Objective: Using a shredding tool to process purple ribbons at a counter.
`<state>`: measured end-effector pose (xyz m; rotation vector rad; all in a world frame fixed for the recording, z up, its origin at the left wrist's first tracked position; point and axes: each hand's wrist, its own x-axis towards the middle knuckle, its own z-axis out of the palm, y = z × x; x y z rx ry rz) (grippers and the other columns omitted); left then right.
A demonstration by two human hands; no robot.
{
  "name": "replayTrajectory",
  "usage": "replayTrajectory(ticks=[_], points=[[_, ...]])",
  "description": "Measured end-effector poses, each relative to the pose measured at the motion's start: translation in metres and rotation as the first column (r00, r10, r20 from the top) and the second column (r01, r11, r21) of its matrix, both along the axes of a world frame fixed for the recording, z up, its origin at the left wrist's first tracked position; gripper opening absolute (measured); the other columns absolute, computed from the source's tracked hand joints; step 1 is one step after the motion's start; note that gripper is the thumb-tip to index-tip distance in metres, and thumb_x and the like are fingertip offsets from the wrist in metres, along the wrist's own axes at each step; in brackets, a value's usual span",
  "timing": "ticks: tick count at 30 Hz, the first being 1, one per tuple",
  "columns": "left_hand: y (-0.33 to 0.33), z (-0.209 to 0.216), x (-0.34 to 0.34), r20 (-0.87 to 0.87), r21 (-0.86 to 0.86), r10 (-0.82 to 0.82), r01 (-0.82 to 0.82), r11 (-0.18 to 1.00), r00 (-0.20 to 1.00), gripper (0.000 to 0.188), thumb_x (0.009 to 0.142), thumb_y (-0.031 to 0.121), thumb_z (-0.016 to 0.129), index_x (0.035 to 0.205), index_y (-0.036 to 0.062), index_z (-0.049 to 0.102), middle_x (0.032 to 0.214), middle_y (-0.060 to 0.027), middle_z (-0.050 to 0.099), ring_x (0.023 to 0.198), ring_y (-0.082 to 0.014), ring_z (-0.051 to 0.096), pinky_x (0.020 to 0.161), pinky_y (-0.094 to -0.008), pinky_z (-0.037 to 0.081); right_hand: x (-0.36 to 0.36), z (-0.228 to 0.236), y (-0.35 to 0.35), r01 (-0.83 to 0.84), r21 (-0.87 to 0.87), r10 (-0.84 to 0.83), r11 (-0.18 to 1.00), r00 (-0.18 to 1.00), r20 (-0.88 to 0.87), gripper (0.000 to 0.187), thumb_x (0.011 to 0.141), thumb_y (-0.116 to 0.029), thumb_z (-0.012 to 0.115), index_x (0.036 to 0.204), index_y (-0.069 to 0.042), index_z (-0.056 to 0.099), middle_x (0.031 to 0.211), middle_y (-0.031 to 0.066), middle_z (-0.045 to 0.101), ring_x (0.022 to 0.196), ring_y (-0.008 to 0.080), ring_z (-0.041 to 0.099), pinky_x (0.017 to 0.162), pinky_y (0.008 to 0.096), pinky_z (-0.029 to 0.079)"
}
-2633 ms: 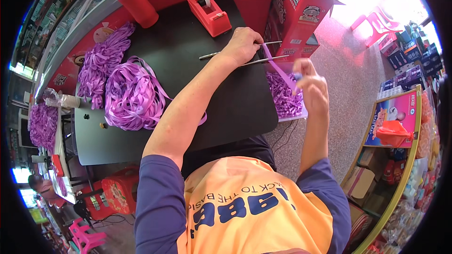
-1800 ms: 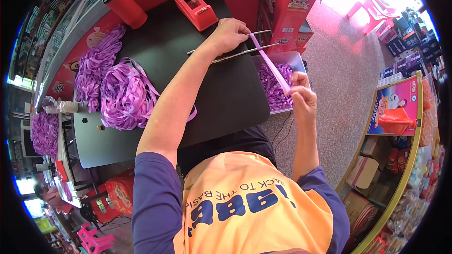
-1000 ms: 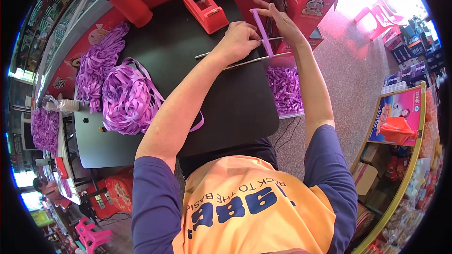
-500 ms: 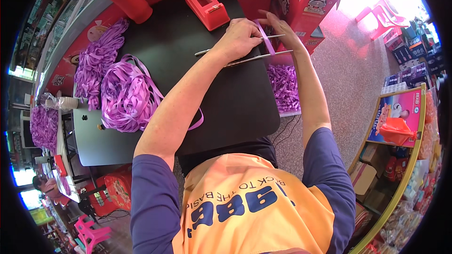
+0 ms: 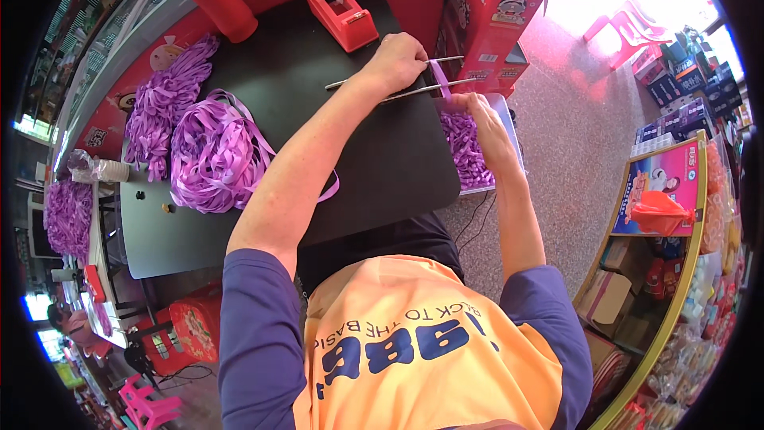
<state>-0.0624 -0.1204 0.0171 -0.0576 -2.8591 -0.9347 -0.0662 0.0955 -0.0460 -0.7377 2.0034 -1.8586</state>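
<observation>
Two thin metal rods [image 5: 422, 91] reach across the right edge of the black table, partly hidden under my left forearm. Around them, beyond the table edge, is a strip of shiny purple ribbon [image 5: 439, 80]. My left hand [image 5: 400, 61] is closed beside the far rod, its fingertips pinching at the ribbon's upper end; whether it also grips the rod is hidden. Nearer to me, my right hand [image 5: 489, 127] pinches the ribbon's lower part just below the near rod. Beneath the right hand stands a pale bin [image 5: 477, 189] filled with short purple ribbon pieces [image 5: 464, 147].
On the black table [image 5: 374, 167] lie two heaps of purple ribbon [image 5: 219, 159], left of my forearm. A red tape dispenser [image 5: 342, 16] and a red cylinder [image 5: 223, 4] stand at the back. A red carton [image 5: 497, 12] rises beyond the rods; a shelf [image 5: 637, 271] is at right.
My right hand has come down from beyond the rods to below the near rod and closed on the ribbon. The left hand stays near the far rod.
</observation>
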Motion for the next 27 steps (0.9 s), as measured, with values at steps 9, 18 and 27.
replayTrajectory(ticks=[9, 18, 27], points=[[0.104, 0.021, 0.069, 0.268, 0.880, 0.183, -0.318, 0.352, 0.946, 0.016, 0.085, 0.002, 0.049, 0.100, 0.0035, 0.054, 0.095, -0.0053, 0.057, 0.083, -0.0150, 0.053, 0.069, -0.0302, 0.043, -0.015, 0.016, 0.003, 0.037, -0.029, -0.033, 0.999, 0.991, 0.129, 0.051, 0.098, -0.040, 0.037, 0.097, 0.002, 0.067, 0.095, 0.0059, 0.063, 0.091, 0.0144, 0.055, 0.085, 0.0288, 0.040], [0.155, -0.007, 0.059, 0.271, 0.910, 0.263, -0.158, -0.383, 0.926, 0.047, 0.095, 0.036, 0.048, 0.131, 0.0125, 0.030, 0.124, -0.0063, 0.043, 0.121, -0.0154, 0.033, 0.105, -0.0364, 0.018, -0.021, 0.031, 0.004, 0.109, 0.166, -0.137, 0.980, 0.977, 0.165, 0.063, 0.096, -0.052, 0.033, 0.096, -0.001, 0.070, 0.092, 0.0092, 0.067, 0.085, 0.0160, 0.059, 0.087, 0.0302, 0.041], [0.136, -0.005, 0.057, 0.100, 0.870, 0.297, 0.061, -0.489, 0.950, 0.040, 0.096, 0.030, 0.045, 0.130, 0.0140, 0.032, 0.114, -0.0039, 0.045, 0.109, -0.0137, 0.039, 0.100, -0.0330, 0.025, 0.000, 0.047, -0.003, 0.112, 0.127, -0.132, 0.986, 0.978, 0.162, 0.067, 0.096, -0.052, 0.032, 0.096, 0.003, 0.069, 0.095, 0.0100, 0.068, 0.088, 0.0173, 0.061, 0.088, 0.0286, 0.041]])
